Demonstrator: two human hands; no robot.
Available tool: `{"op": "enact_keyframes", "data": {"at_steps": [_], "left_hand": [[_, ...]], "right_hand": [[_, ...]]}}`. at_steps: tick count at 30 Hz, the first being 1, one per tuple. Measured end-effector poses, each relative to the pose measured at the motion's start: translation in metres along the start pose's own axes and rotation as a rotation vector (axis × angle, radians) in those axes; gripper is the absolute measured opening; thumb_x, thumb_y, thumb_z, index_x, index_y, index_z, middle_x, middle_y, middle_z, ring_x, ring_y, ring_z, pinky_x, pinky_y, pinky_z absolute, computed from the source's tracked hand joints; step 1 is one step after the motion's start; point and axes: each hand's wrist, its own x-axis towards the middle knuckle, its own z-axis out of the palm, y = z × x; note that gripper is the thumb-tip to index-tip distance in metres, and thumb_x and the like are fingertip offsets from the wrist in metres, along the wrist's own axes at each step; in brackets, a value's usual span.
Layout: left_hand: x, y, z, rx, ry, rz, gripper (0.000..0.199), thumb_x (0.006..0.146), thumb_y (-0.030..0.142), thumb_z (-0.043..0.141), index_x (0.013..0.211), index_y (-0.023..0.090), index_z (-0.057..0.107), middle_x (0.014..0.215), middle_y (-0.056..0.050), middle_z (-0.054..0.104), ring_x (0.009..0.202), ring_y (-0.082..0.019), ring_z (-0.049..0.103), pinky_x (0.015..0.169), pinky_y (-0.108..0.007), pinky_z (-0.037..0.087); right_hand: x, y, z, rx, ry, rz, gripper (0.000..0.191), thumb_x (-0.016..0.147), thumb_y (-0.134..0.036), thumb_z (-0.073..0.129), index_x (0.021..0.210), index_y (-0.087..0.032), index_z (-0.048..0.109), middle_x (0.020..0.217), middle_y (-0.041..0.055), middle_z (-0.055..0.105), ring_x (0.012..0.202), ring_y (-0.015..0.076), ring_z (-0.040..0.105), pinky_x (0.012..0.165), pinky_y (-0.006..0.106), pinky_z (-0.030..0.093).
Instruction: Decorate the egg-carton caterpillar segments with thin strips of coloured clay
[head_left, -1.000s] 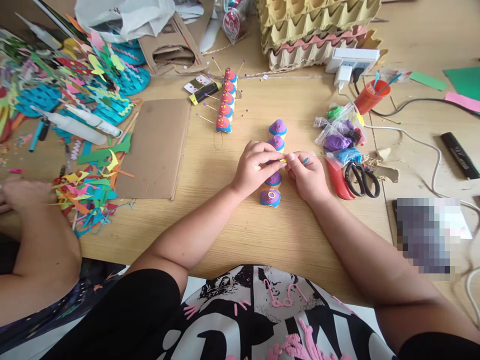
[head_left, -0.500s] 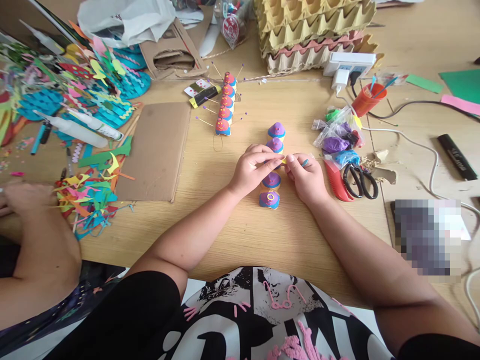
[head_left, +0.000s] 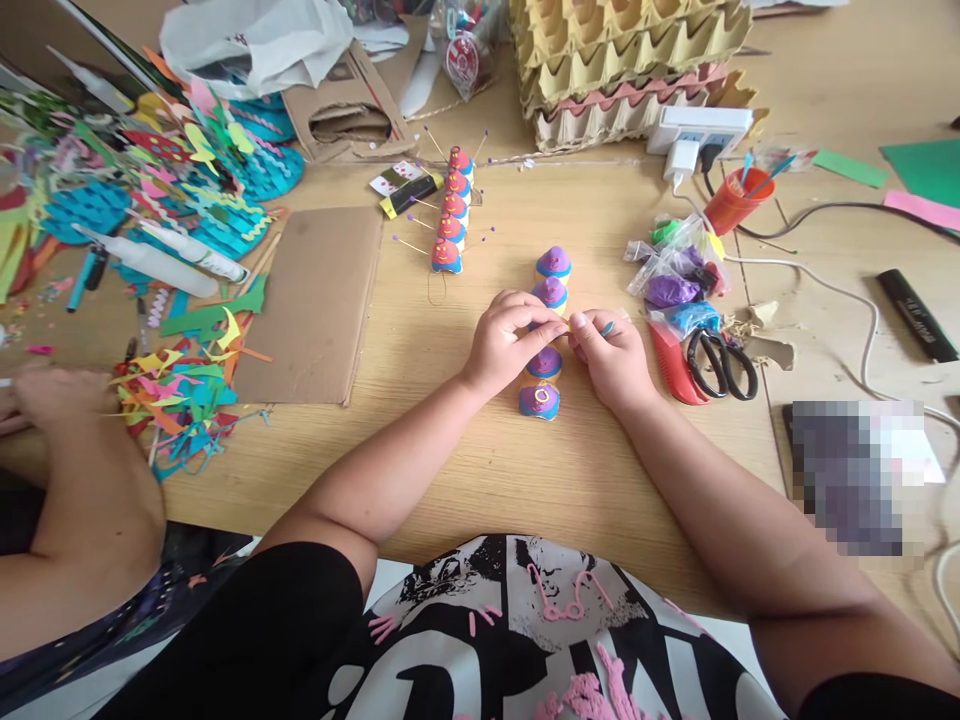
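Observation:
A row of purple-and-blue egg-carton cups (head_left: 539, 400) stands on the table, the nearest cup bearing a yellow ring. Over the middle of the row, my left hand (head_left: 506, 340) pinches a tiny yellow piece between thumb and finger. My right hand (head_left: 611, 355) meets it from the right, fingers closed on the same yellow bit, with a thin blue tool (head_left: 608, 328) sticking out between them. The fingers hide part of the row. Farther back on the left is a finished-looking red-and-blue row (head_left: 451, 229) with pins stuck out at its sides.
Cardboard (head_left: 315, 300) and paper scraps (head_left: 176, 395) lie left, near another person's arm (head_left: 97, 470). Stacked egg trays (head_left: 622, 65) are behind. Clay bags (head_left: 675, 285), black-handled scissors (head_left: 721, 365), an orange cup (head_left: 737, 200) and a power strip (head_left: 701, 127) with cables lie right.
Both hands stay nearly in place, fingertips shifting slightly. Less of the yellow piece shows between them.

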Motion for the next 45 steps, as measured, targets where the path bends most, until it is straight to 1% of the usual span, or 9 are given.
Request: {"op": "enact_keyframes", "data": {"at_steps": [4, 7, 10, 13, 16, 23, 31, 40, 45], "left_hand": [[-0.0002, 0.0013, -0.0014, 0.042, 0.009, 0.003, 0.033, 0.103, 0.052, 0.067, 0.092, 0.027, 0.083, 0.092, -0.002, 0.078, 0.095, -0.018, 0.07, 0.094, -0.037, 0.056], [-0.0001, -0.0002, -0.0037, 0.01, -0.02, -0.039, 0.035, 0.104, 0.056, 0.064, 0.107, 0.028, 0.084, 0.102, -0.004, 0.079, 0.104, -0.018, 0.071, 0.099, -0.037, 0.057], [0.0001, -0.0026, -0.0051, -0.027, -0.066, -0.048, 0.037, 0.098, 0.057, 0.072, 0.12, 0.03, 0.083, 0.111, -0.005, 0.079, 0.111, -0.02, 0.071, 0.103, -0.038, 0.056], [0.0, -0.0038, -0.0045, -0.004, -0.094, -0.016, 0.03, 0.094, 0.051, 0.08, 0.115, 0.03, 0.084, 0.108, -0.004, 0.079, 0.108, -0.021, 0.07, 0.102, -0.039, 0.057], [-0.0003, -0.0036, -0.0028, 0.04, -0.091, 0.016, 0.021, 0.097, 0.046, 0.078, 0.106, 0.029, 0.085, 0.1, -0.003, 0.08, 0.102, -0.02, 0.07, 0.098, -0.04, 0.056], [-0.0004, -0.0043, -0.0024, 0.078, -0.026, 0.074, 0.02, 0.101, 0.045, 0.073, 0.097, 0.029, 0.085, 0.091, -0.001, 0.079, 0.093, -0.017, 0.069, 0.091, -0.037, 0.054], [-0.0012, -0.0046, -0.0037, 0.016, -0.071, -0.002, 0.026, 0.098, 0.043, 0.078, 0.119, 0.028, 0.083, 0.108, -0.004, 0.081, 0.107, -0.019, 0.071, 0.099, -0.037, 0.056], [0.0001, -0.0058, -0.0024, -0.048, 0.006, 0.068, 0.015, 0.096, 0.037, 0.08, 0.108, 0.028, 0.086, 0.098, -0.002, 0.082, 0.096, -0.016, 0.072, 0.092, -0.033, 0.057], [-0.0008, -0.0068, -0.0012, -0.087, 0.032, 0.036, 0.01, 0.097, 0.033, 0.08, 0.102, 0.028, 0.087, 0.094, -0.002, 0.08, 0.094, -0.015, 0.072, 0.089, -0.032, 0.058]], "right_hand": [[-0.0007, -0.0009, 0.0004, -0.025, -0.006, -0.01, 0.066, 0.081, -0.081, 0.076, 0.06, -0.021, 0.059, 0.058, -0.0026, 0.048, 0.058, 0.0113, 0.038, 0.056, 0.03, 0.031], [-0.0002, 0.0011, -0.0006, -0.014, 0.0, -0.002, 0.066, 0.082, -0.081, 0.075, 0.061, -0.021, 0.059, 0.057, -0.0026, 0.048, 0.057, 0.0113, 0.038, 0.056, 0.029, 0.031], [0.0008, 0.0031, -0.0016, -0.006, 0.005, 0.002, 0.067, 0.084, -0.082, 0.072, 0.061, -0.021, 0.058, 0.056, -0.0027, 0.046, 0.057, 0.0114, 0.037, 0.055, 0.03, 0.03], [0.001, 0.003, -0.0016, -0.024, 0.0, -0.009, 0.067, 0.084, -0.083, 0.072, 0.06, -0.021, 0.057, 0.057, -0.0023, 0.047, 0.057, 0.0117, 0.037, 0.056, 0.03, 0.031], [0.0004, 0.0025, -0.0011, -0.029, -0.006, -0.021, 0.067, 0.084, -0.083, 0.072, 0.06, -0.021, 0.058, 0.057, -0.0019, 0.048, 0.058, 0.012, 0.039, 0.057, 0.03, 0.032], [0.0004, 0.0046, -0.0028, 0.13, -0.079, -0.006, 0.057, 0.084, -0.072, 0.08, 0.065, -0.021, 0.063, 0.062, -0.0024, 0.05, 0.061, 0.0116, 0.041, 0.059, 0.029, 0.035], [0.0022, 0.0021, -0.0026, 0.213, -0.076, 0.015, 0.048, 0.078, -0.067, 0.089, 0.078, -0.021, 0.073, 0.065, -0.0034, 0.054, 0.062, 0.011, 0.045, 0.063, 0.027, 0.041], [0.0026, -0.0007, -0.0039, 0.216, -0.136, 0.045, 0.05, 0.077, -0.068, 0.089, 0.08, -0.021, 0.072, 0.066, -0.0032, 0.055, 0.062, 0.0112, 0.044, 0.063, 0.028, 0.042], [0.0022, -0.0006, -0.0046, 0.185, -0.149, 0.044, 0.054, 0.082, -0.072, 0.082, 0.073, -0.021, 0.066, 0.07, -0.0005, 0.057, 0.067, 0.0127, 0.046, 0.06, 0.027, 0.038]]}}
